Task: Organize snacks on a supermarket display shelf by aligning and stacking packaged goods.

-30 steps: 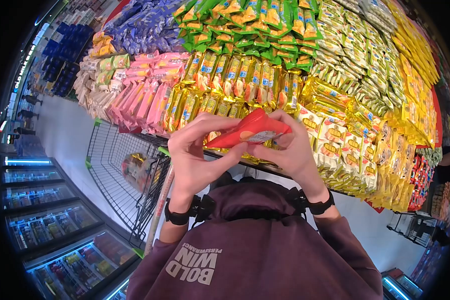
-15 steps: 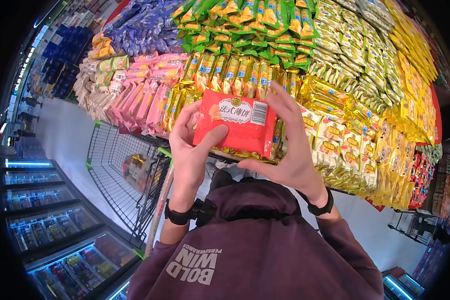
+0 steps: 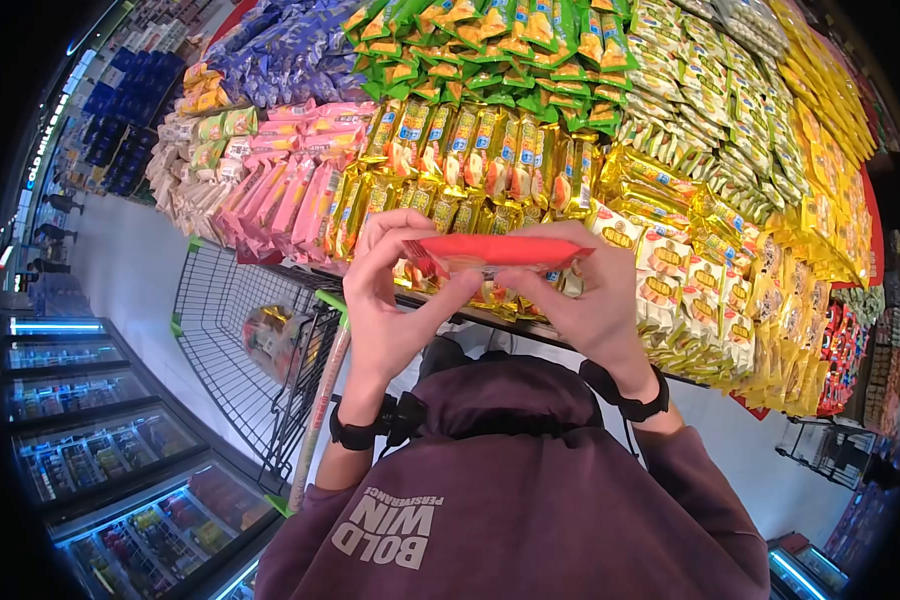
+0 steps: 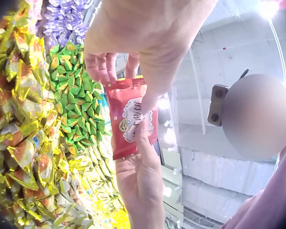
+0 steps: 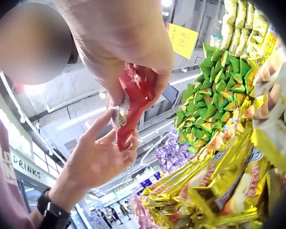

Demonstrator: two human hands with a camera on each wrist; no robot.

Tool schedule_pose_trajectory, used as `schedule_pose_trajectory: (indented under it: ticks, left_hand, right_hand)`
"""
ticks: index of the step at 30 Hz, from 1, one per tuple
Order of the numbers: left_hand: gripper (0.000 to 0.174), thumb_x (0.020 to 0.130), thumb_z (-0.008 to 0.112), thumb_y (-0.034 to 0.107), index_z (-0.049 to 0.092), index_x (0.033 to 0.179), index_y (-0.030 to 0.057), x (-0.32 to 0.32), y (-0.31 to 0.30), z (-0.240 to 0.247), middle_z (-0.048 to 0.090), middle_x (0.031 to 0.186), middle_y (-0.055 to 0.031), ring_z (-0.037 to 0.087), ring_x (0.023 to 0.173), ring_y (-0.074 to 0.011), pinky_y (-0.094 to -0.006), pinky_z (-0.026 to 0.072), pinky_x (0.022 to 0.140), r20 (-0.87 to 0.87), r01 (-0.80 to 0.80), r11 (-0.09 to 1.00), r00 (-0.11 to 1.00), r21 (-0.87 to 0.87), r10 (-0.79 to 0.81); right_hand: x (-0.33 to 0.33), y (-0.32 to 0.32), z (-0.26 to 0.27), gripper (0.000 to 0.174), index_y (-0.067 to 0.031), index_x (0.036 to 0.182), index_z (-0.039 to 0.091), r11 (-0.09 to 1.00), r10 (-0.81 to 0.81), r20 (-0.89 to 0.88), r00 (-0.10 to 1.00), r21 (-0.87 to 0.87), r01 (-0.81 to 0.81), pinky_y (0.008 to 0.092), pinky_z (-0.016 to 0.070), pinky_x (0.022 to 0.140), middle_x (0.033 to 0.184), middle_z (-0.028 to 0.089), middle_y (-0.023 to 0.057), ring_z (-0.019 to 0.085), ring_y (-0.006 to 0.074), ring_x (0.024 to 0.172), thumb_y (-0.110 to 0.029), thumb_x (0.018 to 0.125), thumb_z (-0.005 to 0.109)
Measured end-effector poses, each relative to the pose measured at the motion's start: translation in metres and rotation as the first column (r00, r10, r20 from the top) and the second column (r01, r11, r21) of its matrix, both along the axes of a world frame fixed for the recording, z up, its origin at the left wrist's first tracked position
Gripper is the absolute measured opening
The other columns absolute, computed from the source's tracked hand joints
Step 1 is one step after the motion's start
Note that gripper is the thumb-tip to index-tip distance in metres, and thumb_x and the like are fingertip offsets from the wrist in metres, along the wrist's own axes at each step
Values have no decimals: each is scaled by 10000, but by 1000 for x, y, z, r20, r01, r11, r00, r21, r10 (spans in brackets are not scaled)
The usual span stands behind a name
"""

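We see the left hand (image 3: 382,308) and the right hand (image 3: 602,308) pinch a flat red plastic packet (image 3: 510,252) between them. Past both hands sit long, shiny gold plastic packets (image 3: 457,150). Left of the left hand stands a dark wire cart (image 3: 225,312).

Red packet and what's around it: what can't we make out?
- Red packet label: head view, packet nearly edge-on; left wrist view, thumbs cover part.
- Right hand fingers: left wrist view, mostly hidden behind the packet.
- Contents of the bag in the cart: head view, too small and blurred.
- Distant people: right wrist view, too small for detail.
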State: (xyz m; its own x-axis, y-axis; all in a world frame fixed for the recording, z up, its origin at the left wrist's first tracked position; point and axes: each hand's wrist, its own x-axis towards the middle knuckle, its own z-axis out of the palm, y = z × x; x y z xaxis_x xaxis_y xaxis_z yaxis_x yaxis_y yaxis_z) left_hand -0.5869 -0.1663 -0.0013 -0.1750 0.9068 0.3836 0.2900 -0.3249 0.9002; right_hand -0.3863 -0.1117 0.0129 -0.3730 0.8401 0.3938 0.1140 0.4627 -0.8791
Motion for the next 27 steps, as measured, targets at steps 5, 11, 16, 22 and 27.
schedule_pose_trajectory:
  ticks: [5,11,16,22,27]
  left_hand:
    - [360,772,821,-3,662,1091,-48,16,-5,8,677,1079,-78,655,965,-121,-274,536,839,295,97,985,954,-139,-53]
    - [322,754,849,43,696,1023,-45,10,-8,18,718,924,-72,677,854,-116,-278,553,760,192,83,969,981,-233,-38]
    - [272,679,871,32,733,908,-21,5,-1,22,706,850,-90,649,758,-136,-267,502,692,-274,186,974,938,-127,-214]
    - [485,719,837,-36,600,1141,-15,20,-4,9,711,1010,-85,688,930,-156,-275,543,809,344,91,995,936,-52,-68]
    - [486,755,815,-49,568,1173,-19,35,-12,0,698,1053,-118,675,961,-124,-274,558,837,456,61,985,890,-160,19]
  right_hand:
    - [-4,0,-8,331,-34,1031,692,993,29,-122,992,-113,-43,250,503,669,831,728,41,672,126,705,-150,763,848]
    - [4,2,-3,387,-22,1102,660,991,94,-130,987,-80,-105,293,523,740,934,723,88,680,154,788,-134,773,830]
    - [12,8,31,369,-34,1121,655,937,303,197,932,118,-330,336,530,797,957,692,94,680,245,851,-116,787,789]
    - [9,3,30,278,-32,1068,629,988,121,3,993,-95,-120,309,547,690,931,664,73,679,173,853,-94,833,765]
    - [-1,-8,14,273,-15,1043,553,921,-5,-332,943,-368,-125,270,547,684,948,670,69,660,104,891,-101,879,754]
